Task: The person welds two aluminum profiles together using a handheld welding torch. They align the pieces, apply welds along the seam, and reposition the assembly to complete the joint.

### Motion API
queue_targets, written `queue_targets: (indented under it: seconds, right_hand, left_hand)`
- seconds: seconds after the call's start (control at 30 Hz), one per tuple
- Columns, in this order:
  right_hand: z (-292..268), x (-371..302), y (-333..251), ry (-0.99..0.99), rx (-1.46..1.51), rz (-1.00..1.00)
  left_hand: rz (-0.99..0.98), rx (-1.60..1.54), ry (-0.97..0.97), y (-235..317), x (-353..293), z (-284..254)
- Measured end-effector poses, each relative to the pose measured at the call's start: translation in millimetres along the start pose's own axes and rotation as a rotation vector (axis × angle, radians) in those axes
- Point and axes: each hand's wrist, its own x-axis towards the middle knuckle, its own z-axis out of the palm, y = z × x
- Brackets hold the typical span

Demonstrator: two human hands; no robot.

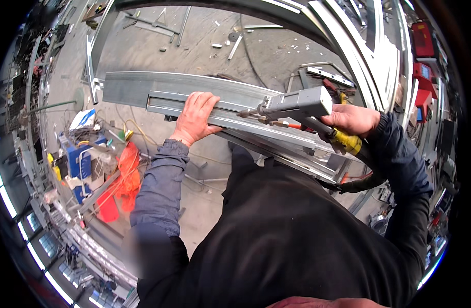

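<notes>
My left hand (197, 118) is closed over a narrow metal channel (163, 99), with the thumb pointing right along its near side. This channel lies along a wider grey metal profile (125, 87) that runs across in front of me. My right hand (356, 122) is wrapped round the handle of a welding gun (299, 102) with a boxy grey head and yellow wrapping on its grip. The gun's slim nozzle points left and sits close above the metal, right of my left hand. Whether its tip touches the metal, I cannot tell.
A thick black hose (366, 182) hangs below my right hand. Orange-red plastic (127, 169) and a blue machine (75, 161) stand at the left. Long pale profiles (343, 36) lean at the upper right, near red machines (423, 38). A spirit level (330, 76) and offcuts lie beyond.
</notes>
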Motion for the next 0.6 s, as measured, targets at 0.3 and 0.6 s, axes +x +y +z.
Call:
queue_targets:
  seconds: [0.3,0.6]
  right_hand:
    - [-48.3,44.5,0.3,-0.24,0.213,0.182]
    - [-63.0,64.9,0.5,-0.289,0.22,0.199]
  left_hand:
    - [-0.011,-0.003,-0.041,2.7,6.2,-2.0]
    - [-0.029,0.008,-0.081,4.7,9.7,-4.0]
